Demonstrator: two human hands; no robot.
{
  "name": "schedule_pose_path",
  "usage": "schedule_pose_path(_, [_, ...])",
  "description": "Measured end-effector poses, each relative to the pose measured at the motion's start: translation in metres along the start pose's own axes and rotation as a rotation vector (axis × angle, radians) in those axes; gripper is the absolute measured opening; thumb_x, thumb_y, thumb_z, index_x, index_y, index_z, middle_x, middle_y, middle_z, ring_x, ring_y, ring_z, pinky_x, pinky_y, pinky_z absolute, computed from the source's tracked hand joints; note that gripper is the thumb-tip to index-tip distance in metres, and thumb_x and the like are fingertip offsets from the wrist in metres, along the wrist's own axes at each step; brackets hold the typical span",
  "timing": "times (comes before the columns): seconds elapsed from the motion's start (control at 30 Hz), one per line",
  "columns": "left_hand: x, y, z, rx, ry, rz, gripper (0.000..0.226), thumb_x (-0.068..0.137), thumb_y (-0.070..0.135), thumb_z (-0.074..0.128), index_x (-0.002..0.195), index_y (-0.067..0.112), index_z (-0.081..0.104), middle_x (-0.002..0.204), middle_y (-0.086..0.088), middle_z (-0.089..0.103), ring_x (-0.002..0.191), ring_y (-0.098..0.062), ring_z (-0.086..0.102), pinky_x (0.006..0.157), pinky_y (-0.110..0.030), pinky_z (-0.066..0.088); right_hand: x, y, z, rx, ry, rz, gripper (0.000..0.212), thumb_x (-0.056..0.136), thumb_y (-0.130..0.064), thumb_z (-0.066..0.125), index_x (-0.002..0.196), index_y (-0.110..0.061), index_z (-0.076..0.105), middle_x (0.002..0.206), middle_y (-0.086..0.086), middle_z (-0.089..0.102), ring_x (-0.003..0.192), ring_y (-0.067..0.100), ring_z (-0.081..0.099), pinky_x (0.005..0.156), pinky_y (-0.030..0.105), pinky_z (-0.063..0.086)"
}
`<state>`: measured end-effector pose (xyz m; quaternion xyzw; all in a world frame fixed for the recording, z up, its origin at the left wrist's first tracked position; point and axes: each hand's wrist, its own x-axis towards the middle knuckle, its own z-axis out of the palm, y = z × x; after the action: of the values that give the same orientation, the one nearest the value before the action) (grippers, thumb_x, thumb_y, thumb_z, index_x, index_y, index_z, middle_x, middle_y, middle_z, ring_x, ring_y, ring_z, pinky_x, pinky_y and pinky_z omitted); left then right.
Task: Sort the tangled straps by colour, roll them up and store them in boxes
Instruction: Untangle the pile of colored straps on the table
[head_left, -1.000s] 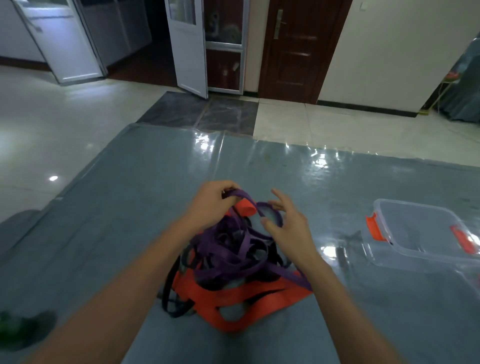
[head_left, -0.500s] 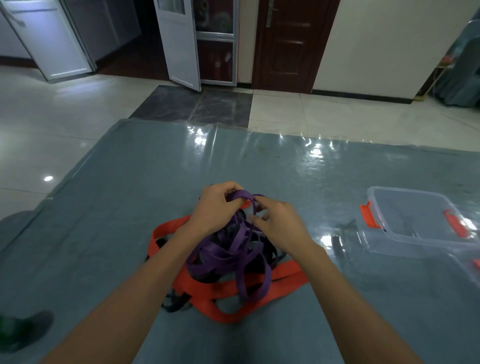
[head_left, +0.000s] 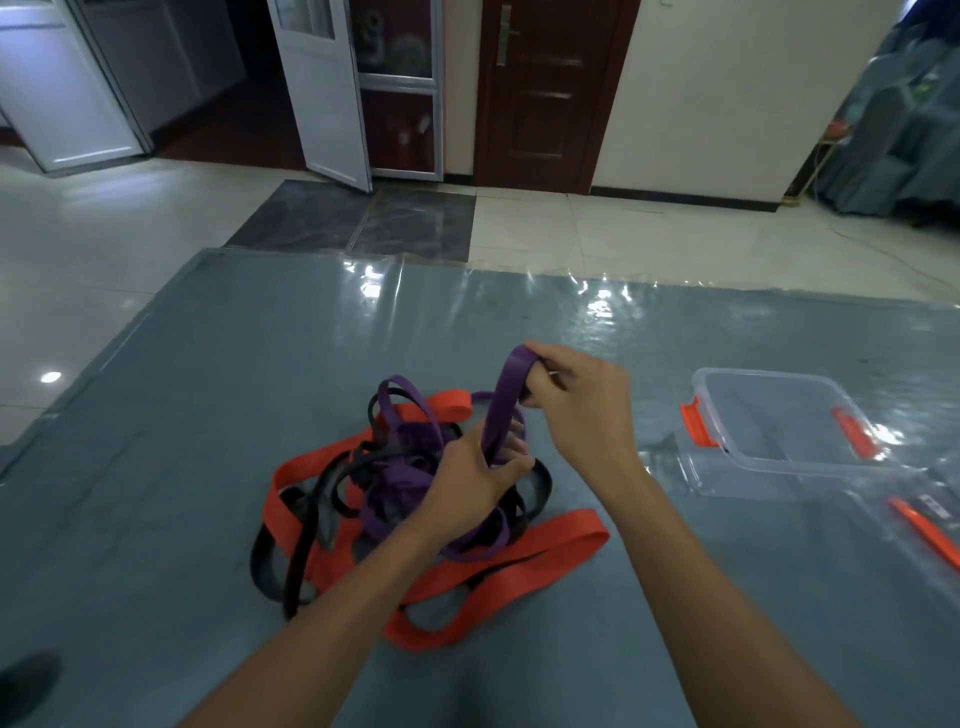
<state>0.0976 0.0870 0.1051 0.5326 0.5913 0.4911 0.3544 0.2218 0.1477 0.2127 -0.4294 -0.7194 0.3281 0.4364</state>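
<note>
A tangle of straps lies mid-table: a purple strap, an orange strap and a black strap wound through each other. My right hand pinches a loop of the purple strap and holds it up above the pile. My left hand grips the same purple strap lower down, at the top of the tangle. A clear plastic box with orange clips stands open to the right of the pile.
The grey table is covered with shiny film. A clear lid with an orange clip lies at the right edge, near the box. Tiled floor and doors lie beyond the table's far edge.
My right hand has risen and moved right, lifting a purple loop out of the pile. My left hand has shifted lower and right on the same strap. More of the orange strap shows at the left.
</note>
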Motion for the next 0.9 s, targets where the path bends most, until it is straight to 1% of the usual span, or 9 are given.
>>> schedule_pose_path(0.1, [0.001,-0.007,0.0,0.127,0.038,-0.014,0.012,0.089,0.018,0.075,0.085,0.017,0.063,0.073,-0.001,0.068,0.068,-0.014,0.063,0.069,-0.039,0.052,0.009,-0.011,-0.03,0.155,0.135,0.013,0.025,0.087,-0.012,0.061,0.097,-0.024,0.08,0.074,-0.004,0.076,0.069,0.013,0.075,0.07,0.04,0.063])
schedule_pose_path(0.23, [-0.006,-0.027,-0.017,0.36,0.017,0.022,0.006,0.088,0.022,0.069,0.09,0.018,0.065,0.069,0.001,0.065,0.063,-0.011,0.061,0.065,-0.04,0.051,0.019,-0.013,-0.076,0.327,0.325,0.007,0.027,0.088,-0.008,0.06,0.095,-0.025,0.08,0.074,0.002,0.076,0.071,0.022,0.076,0.065,0.035,0.063])
schedule_pose_path(0.33, [-0.004,-0.031,-0.034,0.282,0.042,0.007,0.008,0.093,0.023,0.064,0.085,0.026,0.063,0.069,0.001,0.068,0.061,-0.012,0.064,0.061,-0.033,0.052,0.015,0.004,-0.087,0.388,0.358,0.095,0.033,0.091,-0.001,0.057,0.093,-0.026,0.079,0.076,0.007,0.076,0.073,0.025,0.076,0.064,0.032,0.063])
schedule_pose_path(0.43, [0.015,-0.02,-0.058,0.247,0.138,-0.004,0.033,0.1,0.011,0.057,0.081,0.037,0.062,0.064,0.003,0.067,0.054,-0.008,0.061,0.058,-0.023,0.049,0.006,0.04,-0.082,0.406,0.325,0.239,0.029,0.093,0.001,0.056,0.1,-0.017,0.077,0.077,0.005,0.076,0.076,0.023,0.076,0.062,0.033,0.063])
schedule_pose_path(0.6, [0.051,0.039,-0.093,0.302,0.201,0.089,0.045,0.098,0.0,0.05,0.077,0.039,0.06,0.059,0.007,0.06,0.052,-0.006,0.055,0.056,-0.023,0.047,-0.013,0.098,-0.061,0.256,0.131,0.421,0.026,0.092,0.002,0.056,0.11,-0.006,0.073,0.088,0.011,0.075,0.084,0.027,0.073,0.064,0.04,0.062])
schedule_pose_path(0.67, [0.064,0.075,-0.098,0.32,0.184,0.159,0.049,0.097,-0.003,0.05,0.079,0.04,0.06,0.065,0.009,0.059,0.057,-0.006,0.056,0.058,-0.024,0.049,-0.018,0.105,-0.052,0.237,0.054,0.434,0.024,0.091,0.005,0.057,0.108,-0.004,0.071,0.085,0.007,0.072,0.08,0.024,0.068,0.064,0.04,0.061])
schedule_pose_path(0.73, [0.075,0.111,-0.103,0.361,0.173,0.223,0.046,0.098,-0.002,0.052,0.085,0.042,0.061,0.071,0.011,0.062,0.063,-0.007,0.06,0.062,-0.026,0.053,-0.019,0.103,-0.046,0.257,0.008,0.4,0.021,0.092,0.002,0.06,0.104,-0.011,0.07,0.085,0.007,0.072,0.079,0.022,0.068,0.062,0.037,0.061])
schedule_pose_path(0.83, [0.078,0.151,-0.11,0.395,0.201,0.311,0.041,0.099,0.001,0.055,0.094,0.042,0.063,0.075,0.019,0.064,0.067,0.0,0.061,0.062,-0.02,0.053,-0.013,0.095,-0.043,0.297,-0.012,0.344,0.018,0.092,-0.005,0.065,0.103,-0.018,0.07,0.089,0.009,0.073,0.082,0.02,0.071,0.062,0.036,0.062])
schedule_pose_path(0.9, [0.073,0.164,-0.111,0.414,0.224,0.337,0.035,0.098,0.002,0.056,0.099,0.036,0.065,0.077,0.017,0.063,0.069,0.001,0.06,0.063,-0.019,0.052,-0.009,0.091,-0.04,0.31,-0.054,0.321,0.017,0.092,-0.006,0.066,0.101,-0.02,0.07,0.09,0.007,0.073,0.082,0.019,0.07,0.064,0.038,0.062])
